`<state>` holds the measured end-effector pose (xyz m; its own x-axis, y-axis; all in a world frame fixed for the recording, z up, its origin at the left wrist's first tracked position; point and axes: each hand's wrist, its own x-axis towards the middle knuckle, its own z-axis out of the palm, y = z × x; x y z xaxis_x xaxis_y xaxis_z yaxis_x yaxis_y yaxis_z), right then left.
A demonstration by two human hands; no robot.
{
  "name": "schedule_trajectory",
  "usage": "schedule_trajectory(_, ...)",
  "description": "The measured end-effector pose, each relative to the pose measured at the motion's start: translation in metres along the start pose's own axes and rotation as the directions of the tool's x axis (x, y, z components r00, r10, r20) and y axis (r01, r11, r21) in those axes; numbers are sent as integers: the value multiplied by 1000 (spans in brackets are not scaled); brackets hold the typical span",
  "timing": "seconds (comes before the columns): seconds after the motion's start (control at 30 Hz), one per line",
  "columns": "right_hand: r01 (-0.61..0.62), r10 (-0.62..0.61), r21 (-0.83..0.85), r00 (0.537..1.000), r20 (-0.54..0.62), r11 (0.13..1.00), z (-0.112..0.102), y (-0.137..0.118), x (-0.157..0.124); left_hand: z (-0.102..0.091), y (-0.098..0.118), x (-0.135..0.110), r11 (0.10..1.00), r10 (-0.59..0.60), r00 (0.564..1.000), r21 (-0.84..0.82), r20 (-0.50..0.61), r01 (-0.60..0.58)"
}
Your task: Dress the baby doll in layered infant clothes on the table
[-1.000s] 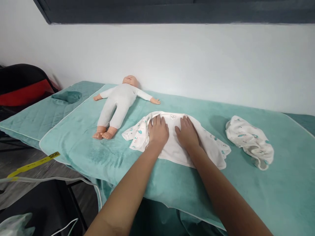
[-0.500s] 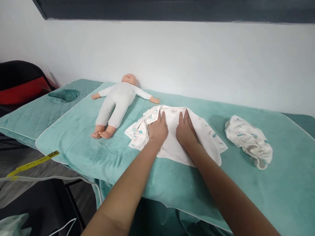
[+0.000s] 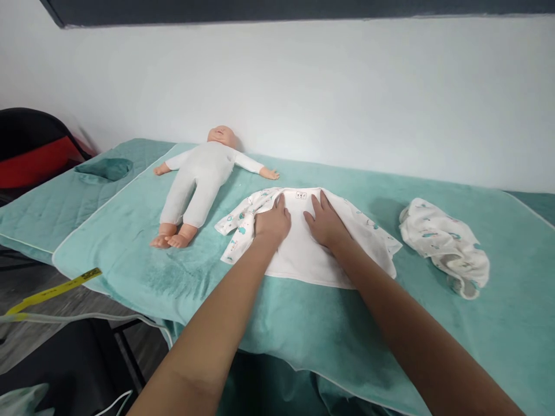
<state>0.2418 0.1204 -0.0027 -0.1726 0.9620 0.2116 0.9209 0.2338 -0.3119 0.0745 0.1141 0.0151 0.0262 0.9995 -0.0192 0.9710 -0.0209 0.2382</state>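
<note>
A white baby shirt [image 3: 299, 254] with a small teal print lies spread open on the green cover, its plain inside and neck label facing up. My left hand [image 3: 273, 224] rests on its left half near the neckline, index finger stretched out, by the folded front panel. Lying on the right half, my right hand [image 3: 326, 222] has its fingers spread and its fingertips close to the collar edge. Beyond and to the left, a baby doll [image 3: 203, 167] in a white body lies on its back with arms out. To the right sits a crumpled printed baby garment [image 3: 444, 240].
The green plush cover [image 3: 173, 289] drapes over the bed's front edge. A white wall [image 3: 325, 98] stands behind it. At lower left are a black chair [image 3: 69, 358], a pale cable [image 3: 87, 316] and a yellow strap [image 3: 56, 290]; a red-and-black chair [image 3: 39, 162] is farther back.
Both hands stay on the shirt; the right fingers have spread apart. The left sleeve lies extended farther out and flatter. The view has shifted slightly.
</note>
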Motion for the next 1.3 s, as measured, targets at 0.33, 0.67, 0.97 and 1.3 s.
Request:
schedule_trajectory(0.33, -67, 67, -4, 997, 39, 998, 4, -1, 3, 3, 4, 4, 999, -24, 996, 26, 83, 22)
schedule_trajectory(0.67, -22, 27, -95, 999, 45, 995, 2, -13, -5, 6, 2, -25, 997, 11, 1000, 71, -2, -10)
schedule_trajectory(0.97, 124, -119, -145, 992, 45, 982, 0, -20, -29, 10, 2, -49, 994, 63, 996, 94, -64, -57)
schedule_trajectory(1.3, 184, -173, -68, 974, 146, 981, -18, -41, -87, 13, 0, -73, 981, 167, 977, 127, -133, -150)
